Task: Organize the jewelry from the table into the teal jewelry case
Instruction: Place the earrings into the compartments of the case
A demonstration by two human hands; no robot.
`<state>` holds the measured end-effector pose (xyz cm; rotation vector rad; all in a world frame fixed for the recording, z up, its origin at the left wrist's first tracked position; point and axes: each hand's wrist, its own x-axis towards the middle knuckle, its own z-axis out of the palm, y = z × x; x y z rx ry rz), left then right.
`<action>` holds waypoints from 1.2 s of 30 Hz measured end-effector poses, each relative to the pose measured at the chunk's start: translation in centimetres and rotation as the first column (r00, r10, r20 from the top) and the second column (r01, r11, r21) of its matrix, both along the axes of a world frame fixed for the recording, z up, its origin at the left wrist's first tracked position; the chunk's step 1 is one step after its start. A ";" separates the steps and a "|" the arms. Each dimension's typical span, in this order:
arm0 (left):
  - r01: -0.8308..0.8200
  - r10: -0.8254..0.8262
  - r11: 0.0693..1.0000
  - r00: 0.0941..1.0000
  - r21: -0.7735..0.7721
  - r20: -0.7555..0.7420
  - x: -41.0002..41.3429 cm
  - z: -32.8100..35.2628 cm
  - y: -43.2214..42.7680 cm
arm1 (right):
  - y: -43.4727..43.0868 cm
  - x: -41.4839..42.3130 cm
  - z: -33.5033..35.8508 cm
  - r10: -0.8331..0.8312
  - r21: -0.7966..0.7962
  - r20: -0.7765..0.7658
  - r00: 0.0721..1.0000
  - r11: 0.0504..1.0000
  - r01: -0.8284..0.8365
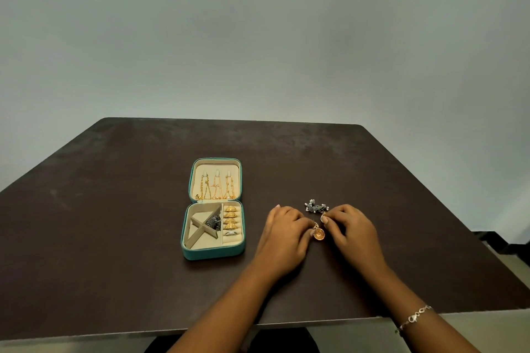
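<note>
Both hands low over the dark worktop (372, 180), close together, fingers curled. The left hand (282, 229) pinches the hook of a gold round earring (319, 233); the disc hangs or lies in the gap between the two hands, can't tell which. The right hand (351, 231) pinches a thin wire loop (323, 214) at its fingertips; unclear which piece the loop belongs to. A grey beaded earring (315, 206) with white pearl tips lies on the worktop just beyond the right hand's fingertips. The teal jewelry case (212, 252) lies open just left of the left hand, not touching it. Its far half holds gold chains (216, 188). Its near half holds gold rings (231, 218) in the slot row nearest the left hand, a silver ring (231, 233) at the row's near end, and a dark grey piece (214, 222) in a divider compartment. A silver bracelet (415, 317) is on the right wrist.
</note>
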<state>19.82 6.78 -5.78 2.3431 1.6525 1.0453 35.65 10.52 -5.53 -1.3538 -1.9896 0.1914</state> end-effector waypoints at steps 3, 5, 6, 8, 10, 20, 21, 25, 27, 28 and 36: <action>-0.009 0.009 1.000 1.000 0.002 0.025 0.1 0.2 0.0 | -0.1 0.1 0.1 -0.013 -0.018 -0.104 0.995 1.000 0.011; -0.022 0.024 0.999 0.997 -0.026 0.071 0.4 0.5 -0.1 | 0.0 0.1 0.2 -0.017 -0.034 -0.165 0.986 0.999 0.011; -0.039 0.042 0.999 0.995 -0.037 0.087 0.6 0.6 -0.1 | 0.0 0.1 0.2 -0.012 -0.039 -0.186 0.982 0.999 0.005; -0.092 0.095 0.995 0.993 -0.046 0.066 1.0 1.0 0.1 | 0.0 0.2 0.2 -0.001 -0.048 -0.221 0.975 0.999 -0.010; -0.162 0.164 0.984 0.986 -0.077 0.021 1.6 1.3 0.4 | 0.0 0.3 0.2 0.003 -0.050 -0.247 0.969 0.999 -0.016; -0.423 0.403 0.906 0.883 -0.035 -0.240 5.1 2.5 0.9 | -0.1 0.7 0.7 0.003 -0.026 -0.497 0.868 0.999 -0.019; -0.423 0.398 0.904 0.883 -0.055 -0.247 5.3 2.4 1.1 | -0.1 0.8 0.7 0.010 -0.032 -0.529 0.849 0.999 -0.032; -0.396 0.384 0.918 0.888 0.003 -0.253 5.7 2.3 1.4 | 0.1 0.9 0.7 0.004 -0.091 -0.588 0.809 0.993 -0.072; -0.361 0.360 0.932 0.905 0.039 -0.225 5.7 2.1 1.3 | 0.3 0.9 0.6 -0.010 -0.127 -0.613 0.790 0.988 -0.086; -0.344 0.352 0.936 0.914 0.073 -0.204 5.6 1.7 1.5 | 0.3 0.9 0.6 -0.018 -0.143 -0.631 0.775 0.985 -0.093; -0.237 0.210 0.963 0.958 0.127 0.198 4.8 1.0 1.5 | 0.1 1.0 0.9 0.032 -0.163 -0.729 0.684 0.962 -0.219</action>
